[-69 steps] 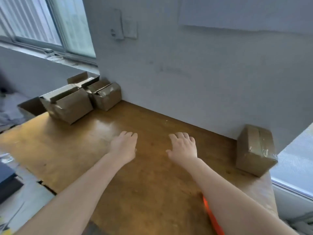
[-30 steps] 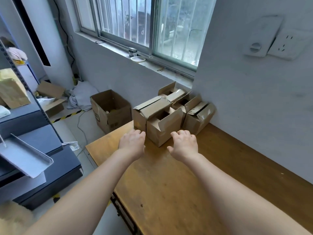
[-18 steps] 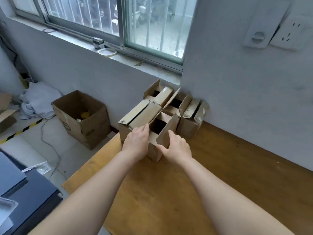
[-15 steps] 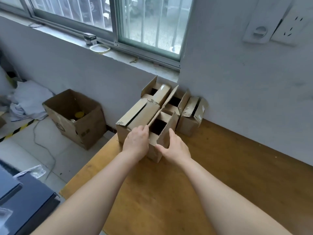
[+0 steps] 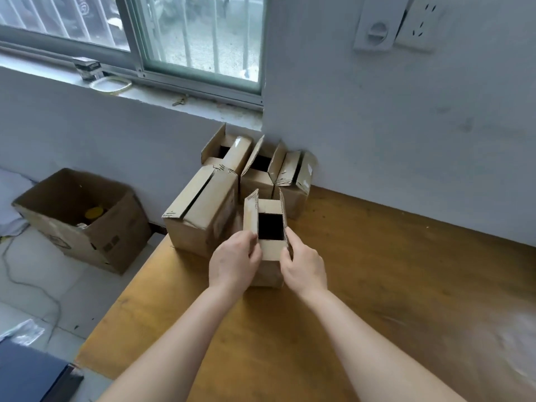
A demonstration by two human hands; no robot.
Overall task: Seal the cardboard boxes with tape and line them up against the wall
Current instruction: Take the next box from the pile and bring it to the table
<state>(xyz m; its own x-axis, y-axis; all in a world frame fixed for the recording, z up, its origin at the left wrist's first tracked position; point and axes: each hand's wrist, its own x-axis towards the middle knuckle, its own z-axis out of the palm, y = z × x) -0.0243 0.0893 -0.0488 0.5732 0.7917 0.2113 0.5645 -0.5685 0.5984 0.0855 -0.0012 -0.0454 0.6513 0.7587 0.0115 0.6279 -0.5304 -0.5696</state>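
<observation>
A small cardboard box (image 5: 268, 253) with its top flaps standing up and a dark opening sits near the left end of the wooden table (image 5: 377, 285). My left hand (image 5: 233, 261) grips its left side and my right hand (image 5: 303, 266) grips its right side. Behind it stand several more unsealed boxes: a larger one (image 5: 200, 210) at the table's left edge, one (image 5: 229, 153) in the corner, one (image 5: 261, 175) with raised flaps, and one (image 5: 295, 181) against the wall. No tape shows.
The grey wall (image 5: 406, 140) runs along the table's far edge, with sockets (image 5: 394, 21) high up. A window (image 5: 174, 33) is at the upper left. On the floor to the left stands a big open carton (image 5: 84, 221), with a cable nearby.
My hands reached the cluster of boxes, took hold of the small open box and drew it out toward me. Its flaps now stand upright. My view turned left from the sealed box.
</observation>
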